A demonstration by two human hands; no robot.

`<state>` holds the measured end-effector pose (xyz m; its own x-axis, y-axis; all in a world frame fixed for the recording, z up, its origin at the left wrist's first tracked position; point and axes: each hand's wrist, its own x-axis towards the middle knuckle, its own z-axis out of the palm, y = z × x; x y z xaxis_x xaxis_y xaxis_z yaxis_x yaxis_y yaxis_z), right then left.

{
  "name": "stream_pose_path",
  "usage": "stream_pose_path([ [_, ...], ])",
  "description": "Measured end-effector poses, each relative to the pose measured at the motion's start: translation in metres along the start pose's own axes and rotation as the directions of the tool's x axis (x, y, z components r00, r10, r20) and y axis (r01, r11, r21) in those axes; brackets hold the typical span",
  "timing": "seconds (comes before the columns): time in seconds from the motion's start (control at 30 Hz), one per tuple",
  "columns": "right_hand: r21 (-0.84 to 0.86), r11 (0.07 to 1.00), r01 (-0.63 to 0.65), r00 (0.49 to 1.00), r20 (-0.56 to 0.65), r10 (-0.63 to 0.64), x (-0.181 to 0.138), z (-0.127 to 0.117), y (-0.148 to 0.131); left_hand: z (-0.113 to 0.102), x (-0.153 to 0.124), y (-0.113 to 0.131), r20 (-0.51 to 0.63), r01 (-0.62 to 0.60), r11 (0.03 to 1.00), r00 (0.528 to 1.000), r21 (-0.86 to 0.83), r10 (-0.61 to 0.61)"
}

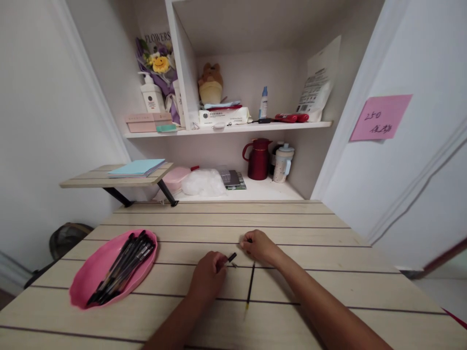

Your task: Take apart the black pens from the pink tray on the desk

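Note:
My left hand point(211, 272) is closed around a pen barrel point(231, 258), whose black end points up and to the right. Just below that end is a small metallic piece point(234, 265), too small to make out. My right hand point(258, 247) is closed in a pinch on a small black piece point(250, 240), mostly hidden by the fingers. Between my hands and nearer to me, a black pen refill point(250, 284) with a yellowish lower end lies on the striped wooden table point(299, 287).
At the left, a pink tray point(84, 277) holds several black pens point(126, 265). Behind it, a small raised shelf point(87, 177) carries blue paper point(137, 166). A red jug point(259, 159) and a pale cup point(283, 164) stand in the cabinet beyond the table.

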<state>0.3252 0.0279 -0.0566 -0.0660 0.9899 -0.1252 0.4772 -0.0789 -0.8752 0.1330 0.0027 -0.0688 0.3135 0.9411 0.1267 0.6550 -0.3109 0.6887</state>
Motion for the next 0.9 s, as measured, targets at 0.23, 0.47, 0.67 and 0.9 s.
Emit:
stream_pose_path([
  [0.23, 0.265, 0.964, -0.035, 0.973, 0.227, -0.027, -0.003, 0.018, -0.005, 0.006, 0.003, 0.006, 0.012, -0.029, 0.999, 1.000, 0.025, 0.029],
  [0.47, 0.333, 0.943, -0.010, 1.000, 0.013, 0.006, 0.006, -0.001, -0.001, -0.001, 0.004, 0.005, 0.002, -0.047, 0.998, 0.999, 0.041, 0.047],
  [0.67, 0.267, 0.963, -0.033, 0.980, 0.196, -0.021, 0.001, -0.019, 0.005, -0.006, 0.013, -0.006, -0.028, 0.079, 0.986, 0.997, 0.147, -0.076],
  [0.9, -0.047, 0.980, 0.193, 0.912, 0.376, -0.162, -0.008, 0.001, -0.007, 0.009, 0.039, 0.010, 0.076, -0.054, 0.986, 0.996, 0.158, 0.042],
])
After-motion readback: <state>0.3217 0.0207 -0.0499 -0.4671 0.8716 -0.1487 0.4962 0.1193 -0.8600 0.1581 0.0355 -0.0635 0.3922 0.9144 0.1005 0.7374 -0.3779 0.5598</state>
